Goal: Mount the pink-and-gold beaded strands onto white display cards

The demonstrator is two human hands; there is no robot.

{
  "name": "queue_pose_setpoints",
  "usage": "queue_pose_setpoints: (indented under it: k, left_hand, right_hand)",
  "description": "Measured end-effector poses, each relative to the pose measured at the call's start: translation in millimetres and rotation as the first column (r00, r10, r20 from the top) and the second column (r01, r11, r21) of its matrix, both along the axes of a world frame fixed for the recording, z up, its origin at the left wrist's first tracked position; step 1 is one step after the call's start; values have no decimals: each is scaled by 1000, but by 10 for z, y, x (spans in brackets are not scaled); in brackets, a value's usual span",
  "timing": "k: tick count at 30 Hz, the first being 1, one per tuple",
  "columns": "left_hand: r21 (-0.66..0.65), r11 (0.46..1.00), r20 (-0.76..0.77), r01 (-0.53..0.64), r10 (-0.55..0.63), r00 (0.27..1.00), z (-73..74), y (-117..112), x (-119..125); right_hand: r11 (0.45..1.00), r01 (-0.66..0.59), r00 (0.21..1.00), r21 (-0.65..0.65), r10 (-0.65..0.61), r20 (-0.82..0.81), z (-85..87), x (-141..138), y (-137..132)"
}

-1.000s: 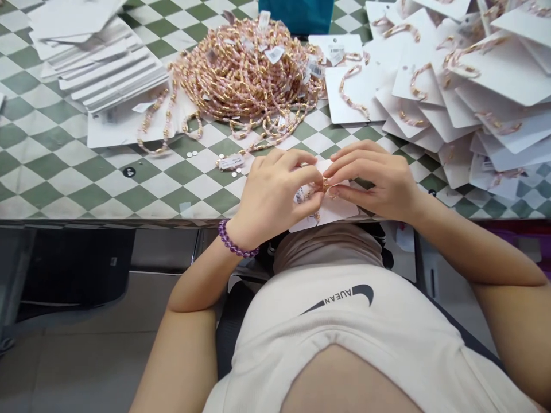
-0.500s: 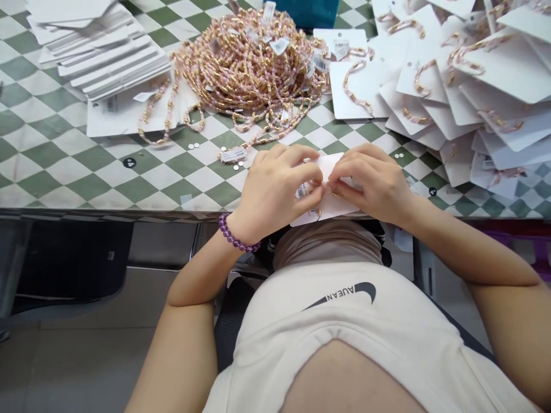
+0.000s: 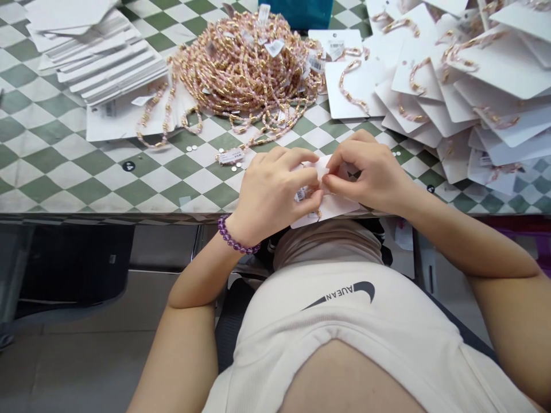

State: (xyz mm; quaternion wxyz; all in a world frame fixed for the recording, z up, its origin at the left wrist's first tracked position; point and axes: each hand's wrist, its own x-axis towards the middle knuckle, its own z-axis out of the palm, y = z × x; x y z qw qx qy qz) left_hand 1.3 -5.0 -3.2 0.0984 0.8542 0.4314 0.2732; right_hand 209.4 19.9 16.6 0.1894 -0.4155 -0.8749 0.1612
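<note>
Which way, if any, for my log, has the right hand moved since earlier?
Yes: the right hand has shifted slightly away from the table's front edge, toward the bead pile.

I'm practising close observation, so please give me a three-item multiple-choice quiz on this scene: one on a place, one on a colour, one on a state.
1. Where is the heap of pink-and-gold bead strands?
A) In the person's lap
B) On the checkered table, beyond the hands
C) On the floor

2. What colour are the beads of the bracelet at the wrist of the left hand?
A) Green
B) White
C) Purple

3. What state is the white card in?
A) Lying untouched
B) Held between both hands
C) Torn in two

1 B: the heap lies on the checkered squares ahead of the hands.
2 C: the round beads show purple.
3 B: fingers of the left hand and right hand meet on it.
</note>
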Motion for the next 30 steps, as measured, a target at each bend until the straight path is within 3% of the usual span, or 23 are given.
queue_pose_setpoints:
  k: [4, 10, 16, 24, 27, 30]
  left_hand:
    - [34, 999, -18, 28, -28, 999, -12, 23, 4]
    - [38, 999, -31, 13, -12, 999, 3, 13, 5]
    - [-15, 1000, 1, -21, 21, 1000, 58, -49, 27]
    - [-38, 998, -23, -58, 57, 998, 82, -87, 35]
    - [-25, 996, -39, -83, 82, 996, 65, -82, 31]
    - [1, 998, -54, -68, 68, 996, 54, -71, 19]
  right_hand:
    - [986, 11, 996, -165, 4, 89, 179, -59, 67]
    - [955, -71, 949, -288, 153, 277, 352, -117, 287]
    - [945, -170, 914, -280, 257, 314, 277, -109, 470]
    - [875, -320, 832, -362, 443, 333, 38, -90, 929]
    - [846, -382, 790, -372, 508, 343, 63, -78, 992]
    - [867, -311, 807, -389, 457, 375, 144, -78, 885]
